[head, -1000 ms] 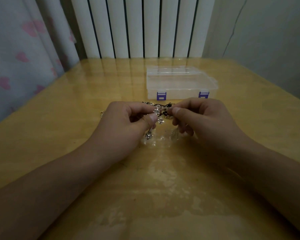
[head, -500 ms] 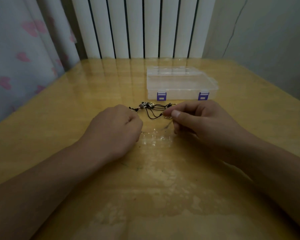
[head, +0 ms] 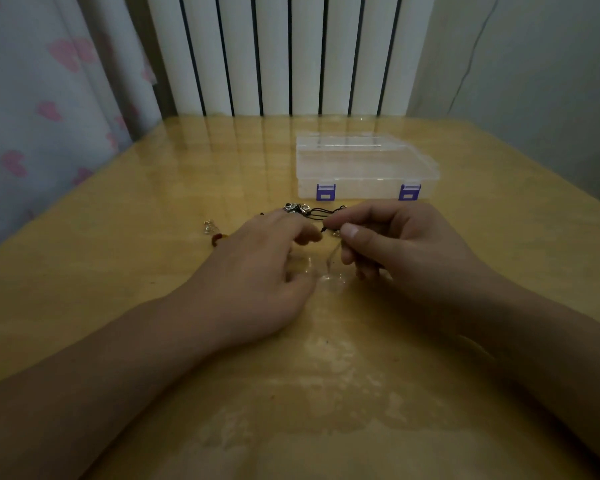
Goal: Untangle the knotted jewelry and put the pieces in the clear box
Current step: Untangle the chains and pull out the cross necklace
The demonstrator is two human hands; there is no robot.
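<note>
A tangle of black cords and silver charms (head: 298,208) lies on the wooden table (head: 118,271) just in front of the clear box (head: 366,168), whose lid is down on two purple latches. My right hand (head: 402,247) pinches a black cord of the tangle between thumb and forefinger. My left hand (head: 257,268) lies palm down beside it, fingers loosely extended, their tips touching the tangle's left side and holding nothing I can see. A separate piece with a silver charm and reddish beads (head: 212,233) lies on the table left of my left hand.
A white radiator (head: 291,53) stands behind the table's far edge. A curtain with pink hearts (head: 32,116) hangs at the left, and a grey wall is at the right. The tabletop is glossy and reflects light near my hands.
My left hand pulled a piece leftward out of the tangle, let it go on the table, and has returned to the tangle with relaxed fingers. My right hand keeps its pinch on the cord.
</note>
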